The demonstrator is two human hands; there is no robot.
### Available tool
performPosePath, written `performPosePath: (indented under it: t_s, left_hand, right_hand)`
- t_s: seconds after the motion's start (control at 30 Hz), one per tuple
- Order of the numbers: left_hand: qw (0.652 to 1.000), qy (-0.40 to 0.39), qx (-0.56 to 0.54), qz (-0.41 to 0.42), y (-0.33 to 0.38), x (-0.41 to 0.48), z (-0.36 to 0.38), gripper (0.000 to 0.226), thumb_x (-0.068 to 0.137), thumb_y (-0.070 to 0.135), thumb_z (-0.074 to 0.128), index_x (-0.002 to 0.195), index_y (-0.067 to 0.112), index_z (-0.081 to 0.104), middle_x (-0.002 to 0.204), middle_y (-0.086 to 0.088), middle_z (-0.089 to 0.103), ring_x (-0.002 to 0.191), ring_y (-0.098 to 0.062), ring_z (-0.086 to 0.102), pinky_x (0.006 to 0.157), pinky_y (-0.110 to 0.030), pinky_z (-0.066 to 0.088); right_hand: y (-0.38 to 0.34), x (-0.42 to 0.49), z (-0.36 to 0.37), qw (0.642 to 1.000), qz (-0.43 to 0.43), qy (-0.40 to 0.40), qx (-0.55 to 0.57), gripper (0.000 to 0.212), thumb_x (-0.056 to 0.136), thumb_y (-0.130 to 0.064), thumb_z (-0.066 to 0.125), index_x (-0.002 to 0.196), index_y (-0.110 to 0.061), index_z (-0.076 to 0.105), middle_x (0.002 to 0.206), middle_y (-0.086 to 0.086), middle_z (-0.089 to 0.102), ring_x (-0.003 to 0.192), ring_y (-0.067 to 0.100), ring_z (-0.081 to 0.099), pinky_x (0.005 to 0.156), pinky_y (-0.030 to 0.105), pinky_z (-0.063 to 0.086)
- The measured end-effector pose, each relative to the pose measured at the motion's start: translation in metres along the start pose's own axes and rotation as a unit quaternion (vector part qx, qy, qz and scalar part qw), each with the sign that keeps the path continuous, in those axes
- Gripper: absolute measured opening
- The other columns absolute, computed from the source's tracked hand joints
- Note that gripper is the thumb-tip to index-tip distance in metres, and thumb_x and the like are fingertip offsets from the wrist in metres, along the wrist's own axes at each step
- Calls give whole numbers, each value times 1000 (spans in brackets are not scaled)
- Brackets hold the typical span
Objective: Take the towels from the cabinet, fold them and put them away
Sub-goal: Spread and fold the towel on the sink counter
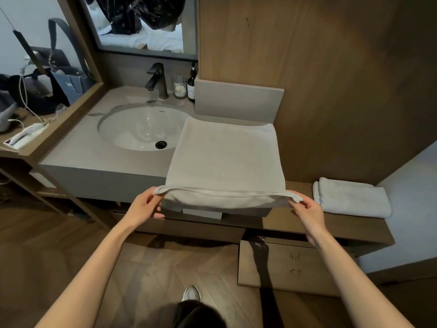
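Your left hand (144, 204) and right hand (305, 207) each pinched a near corner of the soft rectangular towel (224, 157). A folded terry towel (352, 197) lay just right of your right hand on the wooden shelf (331, 223).

1. A white oval sink (142, 129) is sunk into the grey tabletop (78, 150), with a black drain (161, 144) near its front right.
2. A black tap (157, 80) stands behind the sink.
3. Just right of the tap stands a clear glass (179, 87), and a dark pump bottle (191, 86) is beside it.
4. A mirror (142, 24) hangs on the wall above the tap.
5. At the far left, a blue paper bag (71, 86) stands on a wooden ledge, with a white cable (23, 95) near it.
6. A white shoe (191, 293) shows on the wooden floor (59, 233) below.
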State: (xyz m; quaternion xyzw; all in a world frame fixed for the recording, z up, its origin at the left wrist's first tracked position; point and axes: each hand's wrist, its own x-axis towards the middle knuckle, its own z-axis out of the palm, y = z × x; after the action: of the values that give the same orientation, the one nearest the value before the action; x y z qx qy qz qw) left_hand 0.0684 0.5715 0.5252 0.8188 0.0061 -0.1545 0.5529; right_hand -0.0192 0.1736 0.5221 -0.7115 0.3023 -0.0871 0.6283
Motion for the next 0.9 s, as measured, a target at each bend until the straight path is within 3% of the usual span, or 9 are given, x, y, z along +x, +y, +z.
performPosePath:
  t_s: [0.1, 0.2, 0.27, 0.37, 0.47, 0.6, 0.7, 0.8, 0.9]
  left_hand:
    - [988, 49, 121, 85, 7, 22, -4, 15, 101, 19, 42, 103, 20, 57, 80, 2, 56, 72, -11, 52, 66, -25, 46]
    - [982, 87, 148, 78, 16, 50, -5, 32, 101, 24, 43, 72, 20, 55, 64, -1, 47, 68, -17, 42, 68, -33, 31]
    - [991, 55, 103, 59, 26, 68, -4, 32, 102, 30, 39, 83, 14, 60, 76, -3, 56, 75, -17, 50, 67, -29, 36]
    - [996, 34, 69, 37, 38, 95, 2, 33, 102, 38, 34, 109, 15, 57, 96, 2, 60, 89, -12, 55, 74, -26, 41]
    - [995, 60, 82, 23, 38, 125, 9, 37, 103, 40, 33, 107, 12, 58, 97, -4, 61, 92, -21, 57, 76, -31, 41]
    - [986, 116, 109, 39, 28, 153, 17, 48, 101, 47, 28, 101, 12, 61, 92, -9, 65, 87, -27, 61, 68, -33, 42]
    - [982, 142, 124, 30, 21, 164, 26, 52, 101, 47, 26, 110, 11, 61, 98, -10, 65, 90, -28, 60, 74, -35, 44]
    - [977, 141, 156, 32, 11, 171, 28, 49, 101, 49, 26, 110, 14, 58, 97, -6, 63, 90, -26, 59, 80, -40, 47]
    - [972, 127, 197, 35, 1, 175, 26, 36, 101, 46, 29, 101, 18, 53, 83, -2, 59, 79, -23, 57, 70, -35, 42]
  right_hand:
    - [-3, 18, 6, 997, -37, 36, -64, 32, 94, -20, 60, 126, -15, 62, 118, 4, 59, 111, 18, 53, 95, 34, 46]
    - [-11, 38, 13, 989, -56, 67, -120, 36, 96, -30, 56, 126, -11, 60, 131, 8, 47, 116, 21, 46, 92, 30, 41]
    - [-20, 48, 21, 990, -60, 66, -112, 34, 98, -32, 53, 124, -11, 58, 129, 6, 51, 110, 15, 48, 84, 24, 43]
    - [-35, 60, 36, 990, -65, 66, -105, 19, 101, -31, 46, 116, -20, 53, 107, -5, 53, 97, 8, 47, 73, 21, 40]
    - [-38, 78, 47, 986, -74, 81, -126, 17, 102, -29, 42, 114, -20, 50, 99, -6, 50, 95, 10, 46, 82, 31, 37]
    - [-28, 105, 60, 977, -88, 101, -168, 25, 103, -33, 36, 112, -16, 52, 93, -3, 56, 91, 15, 53, 79, 35, 40]
    - [-23, 119, 66, 966, -77, 118, -217, 30, 102, -44, 32, 115, -24, 51, 93, -3, 59, 88, 16, 56, 78, 39, 48]
    - [-17, 128, 71, 949, -79, 129, -277, 29, 102, -46, 31, 109, -27, 52, 84, -7, 58, 79, 12, 56, 71, 33, 46]
    - [-7, 134, 70, 930, -88, 116, -338, 30, 103, -44, 31, 114, -27, 52, 83, -4, 60, 75, 11, 56, 66, 30, 47]
